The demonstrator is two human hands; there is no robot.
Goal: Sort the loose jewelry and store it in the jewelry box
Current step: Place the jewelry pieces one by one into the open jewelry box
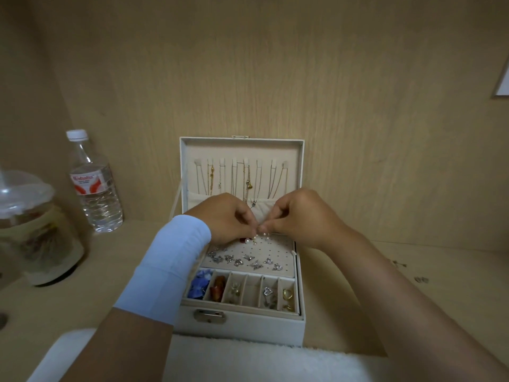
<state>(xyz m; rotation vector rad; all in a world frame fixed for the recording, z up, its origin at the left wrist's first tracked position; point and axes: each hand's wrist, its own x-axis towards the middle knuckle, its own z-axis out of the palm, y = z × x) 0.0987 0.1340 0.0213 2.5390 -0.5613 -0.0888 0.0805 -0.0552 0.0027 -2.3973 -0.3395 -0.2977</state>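
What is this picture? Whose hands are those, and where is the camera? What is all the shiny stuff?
There is no machine here, just a person's two hands. The camera sits on the person's head and looks down, so you see what they see. The left hand, with the pale blue sleeve, and the right hand meet over an open white jewelry box on a wooden desk. Together they pinch what looks like a tiny pearl earring. Necklaces hang inside the lid, sparkly earrings sit on the dotted panel, and small compartments in front hold more pieces. A water bottle and a plastic cup stand at the left.
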